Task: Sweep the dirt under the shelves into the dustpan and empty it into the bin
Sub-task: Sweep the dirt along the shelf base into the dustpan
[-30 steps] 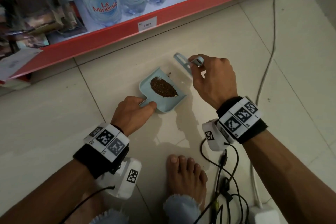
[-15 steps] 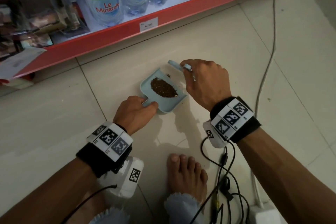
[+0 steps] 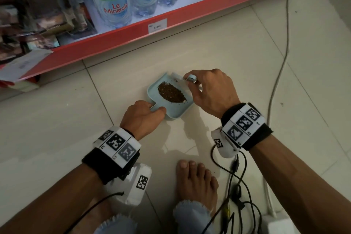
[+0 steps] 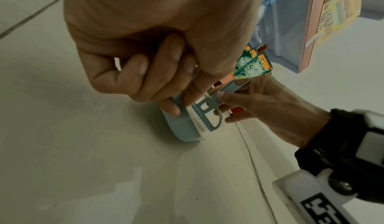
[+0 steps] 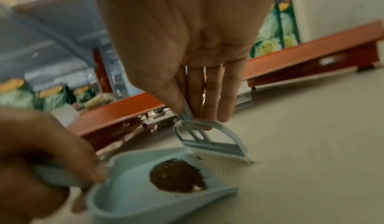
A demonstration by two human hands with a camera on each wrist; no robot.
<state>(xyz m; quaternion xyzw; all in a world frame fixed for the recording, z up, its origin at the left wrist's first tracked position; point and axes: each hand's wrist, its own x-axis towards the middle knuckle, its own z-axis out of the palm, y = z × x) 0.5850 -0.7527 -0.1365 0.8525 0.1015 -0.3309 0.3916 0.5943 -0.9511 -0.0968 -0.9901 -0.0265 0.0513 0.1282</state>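
Note:
A small light-blue dustpan (image 3: 176, 108) (image 5: 133, 199) (image 4: 182, 130) lies flat on the tiled floor with a heap of brown dirt (image 3: 171, 93) (image 5: 176, 176) in it. My left hand (image 3: 141, 118) (image 4: 149, 73) grips its short handle at the near left. My right hand (image 3: 210, 91) (image 5: 187, 63) pinches the handle of a small light-blue brush (image 5: 209, 138) (image 4: 205, 114) (image 3: 190, 78). Its white bristles rest at the pan's open far-right lip.
A red shelf edge (image 3: 152, 32) with water bottles (image 3: 114, 5) runs across the back, with a dark gap under it. A white cable (image 3: 279, 74) trails down the right. My bare foot (image 3: 195, 182) and black wires (image 3: 235, 178) lie just behind the pan.
My right hand has brought the brush in from beyond the pan's far lip toward the dirt heap. The left hand and dustpan stay where they were.

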